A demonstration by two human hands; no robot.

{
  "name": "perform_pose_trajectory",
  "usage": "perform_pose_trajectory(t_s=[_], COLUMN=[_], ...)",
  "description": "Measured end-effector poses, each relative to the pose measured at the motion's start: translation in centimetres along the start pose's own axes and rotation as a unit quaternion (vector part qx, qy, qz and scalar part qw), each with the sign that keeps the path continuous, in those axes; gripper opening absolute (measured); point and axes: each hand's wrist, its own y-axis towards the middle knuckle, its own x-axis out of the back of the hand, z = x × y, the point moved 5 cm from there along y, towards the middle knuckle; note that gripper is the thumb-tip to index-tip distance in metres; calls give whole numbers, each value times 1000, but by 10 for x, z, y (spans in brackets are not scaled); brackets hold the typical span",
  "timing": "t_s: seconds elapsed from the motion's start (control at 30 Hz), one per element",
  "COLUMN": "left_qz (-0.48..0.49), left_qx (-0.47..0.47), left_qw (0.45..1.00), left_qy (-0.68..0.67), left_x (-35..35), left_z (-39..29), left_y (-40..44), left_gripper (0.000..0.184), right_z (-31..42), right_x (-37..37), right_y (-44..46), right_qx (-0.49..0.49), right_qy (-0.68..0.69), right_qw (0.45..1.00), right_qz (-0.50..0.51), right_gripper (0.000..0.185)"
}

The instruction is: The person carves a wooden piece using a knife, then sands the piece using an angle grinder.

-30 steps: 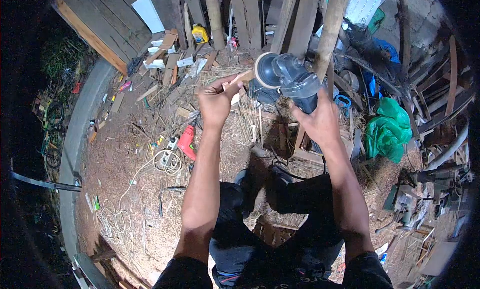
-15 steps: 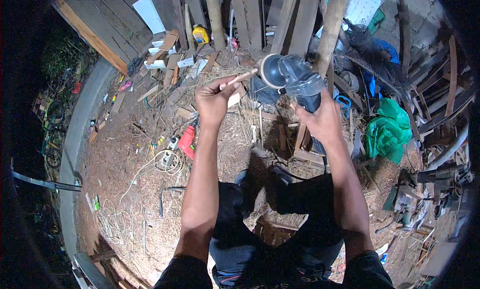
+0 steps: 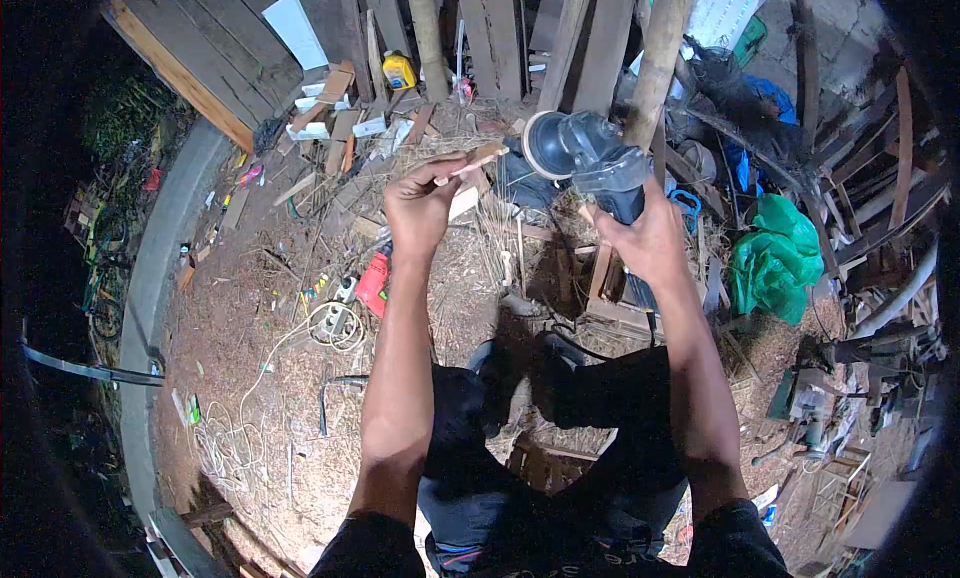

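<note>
Strip of slim, pale-brown wood (image 3: 488,154) sits pinched in the left hand (image 3: 419,198), its tip near but apart from the tan-rimmed disc of a black-and-grey power tool (image 3: 606,168). The right hand (image 3: 645,236) wraps that tool's body. Below, on sawdust-strewn ground (image 3: 240,308), lies a red plastic-bodied tool (image 3: 372,284); toward the ground's right edge, a crumpled green plastic bag (image 3: 778,263).
</note>
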Motion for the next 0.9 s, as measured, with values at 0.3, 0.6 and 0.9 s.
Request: perform_pose_trajectory(t_s=[0.3, 0.6, 0.9], left_qz=[22, 16, 32], left_qx=[-117, -145, -201], left_qw=[988, 976, 961], left_qy=[99, 165, 189], left_x=[-3, -6, -4], left_z=[-19, -27, -34], left_y=[0, -4, -5], left_gripper=[27, 25, 26], right_z=[1, 6, 0], right_x=[-3, 0, -1], right_y=[-5, -7, -4], right_qx=[10, 13, 30], right_qy=[-12, -12, -14], right_qw=[1000, 1000, 999], right_qz=[8, 14, 7], right_gripper=[56, 54, 57])
